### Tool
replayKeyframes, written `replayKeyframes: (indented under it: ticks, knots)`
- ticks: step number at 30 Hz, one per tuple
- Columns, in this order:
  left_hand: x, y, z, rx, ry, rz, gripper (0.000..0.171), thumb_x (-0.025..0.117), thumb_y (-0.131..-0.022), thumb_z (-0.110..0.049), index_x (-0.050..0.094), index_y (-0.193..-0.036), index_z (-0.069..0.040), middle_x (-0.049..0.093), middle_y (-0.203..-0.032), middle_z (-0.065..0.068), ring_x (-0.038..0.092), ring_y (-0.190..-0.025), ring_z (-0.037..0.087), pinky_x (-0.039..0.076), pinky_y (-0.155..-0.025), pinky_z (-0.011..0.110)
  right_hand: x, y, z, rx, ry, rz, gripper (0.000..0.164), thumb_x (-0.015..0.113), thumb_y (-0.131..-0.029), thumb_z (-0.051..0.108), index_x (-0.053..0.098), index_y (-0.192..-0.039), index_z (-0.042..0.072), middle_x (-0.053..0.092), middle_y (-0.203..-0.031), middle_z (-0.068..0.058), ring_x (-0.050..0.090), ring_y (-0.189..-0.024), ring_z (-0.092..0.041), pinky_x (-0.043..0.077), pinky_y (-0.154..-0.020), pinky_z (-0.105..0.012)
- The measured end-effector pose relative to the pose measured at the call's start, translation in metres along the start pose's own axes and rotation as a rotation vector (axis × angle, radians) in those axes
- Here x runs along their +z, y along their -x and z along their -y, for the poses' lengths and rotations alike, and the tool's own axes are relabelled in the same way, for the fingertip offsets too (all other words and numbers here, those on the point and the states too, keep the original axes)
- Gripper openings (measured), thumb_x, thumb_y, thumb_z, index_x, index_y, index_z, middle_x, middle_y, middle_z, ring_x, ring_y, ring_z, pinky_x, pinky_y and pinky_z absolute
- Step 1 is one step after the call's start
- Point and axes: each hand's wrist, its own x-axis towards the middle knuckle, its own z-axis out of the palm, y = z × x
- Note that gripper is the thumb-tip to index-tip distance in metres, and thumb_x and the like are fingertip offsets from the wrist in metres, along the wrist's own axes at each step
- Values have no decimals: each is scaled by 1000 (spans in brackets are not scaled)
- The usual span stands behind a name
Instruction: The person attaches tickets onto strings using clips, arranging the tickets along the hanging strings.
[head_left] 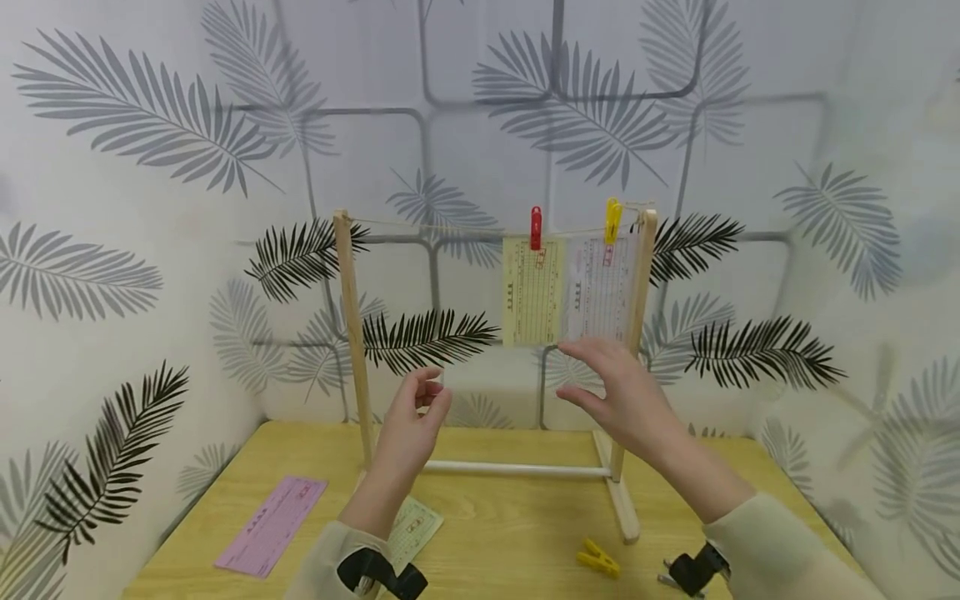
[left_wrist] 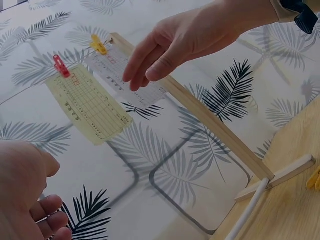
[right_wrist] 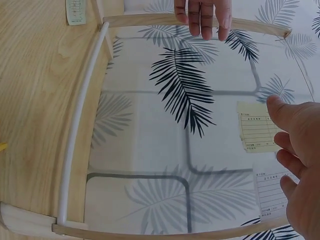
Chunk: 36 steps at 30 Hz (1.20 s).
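Two up: yellow slip (head_left: pixel 533 296) and white slip (head_left: pixel 597 287) hang pegged on the string (head_left: pixel 450 227).
We judge slip-hanging about half done; left hand (head_left: pixel 415 412) loosely curled, right hand (head_left: pixel 622 392) spread wide, both empty. Next move likely calls for pink slip (head_left: pixel 272 527), flat on the table (head_left: pixel 510 517), and spare yellow clothespin (head_left: pixel 597 560). Left forearm (head_left: pixel 377 502) part-covers green slip (head_left: pixel 415 529); wrist camera (head_left: pixel 693 572) hides most of a grey clip (head_left: pixel 665 578).

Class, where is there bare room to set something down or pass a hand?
Tabletop: bare between green slip and loose yellow clip. Under the string, a gap between the left post and yellow slip; crowded beside the right post, where the white slip hangs.
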Motion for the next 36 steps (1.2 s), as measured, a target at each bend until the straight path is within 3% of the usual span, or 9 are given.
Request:
replayKeyframes:
  ticks: [15, 24, 31, 36]
  knots:
    - [-20, 25, 26, -35, -87, 54, 42, 65, -112, -13, 55, -152, 0, 63, -132, 19, 60, -121, 32, 50, -104, 50, 15, 53, -10, 151, -46, 95, 59, 85, -99, 23, 64, -153, 8, 64, -152, -16, 57, -141, -42, 47, -112, -66]
    - [-37, 39, 46, -76, -237, 111, 45, 67, -112, -17, 55, -153, -1, 62, -135, 17, 59, -124, 34, 51, -105, 55, 25, 79, -17, 188, -69, 139, 55, 85, -100, 24, 67, -149, 8, 67, -148, -14, 60, -138, -43, 48, -111, -67]
    - [-47, 50, 63, -131, -362, 178, 51, 70, -111, -20, 55, -155, -1, 64, -136, 18, 60, -128, 42, 51, -106, 62, 34, 101, -27, 281, -118, 220, 53, 85, -100, 24, 68, -148, 7, 68, -147, -16, 60, -137, -45, 48, -109, -68]
    - [-57, 60, 79, -170, -407, 219, 49, 70, -110, -19, 56, -153, 2, 64, -131, 19, 62, -122, 40, 53, -102, 61, 46, 121, -38, 373, -195, 295, 51, 82, -102, 25, 68, -148, 8, 69, -145, -13, 63, -134, -41, 49, -109, -67]
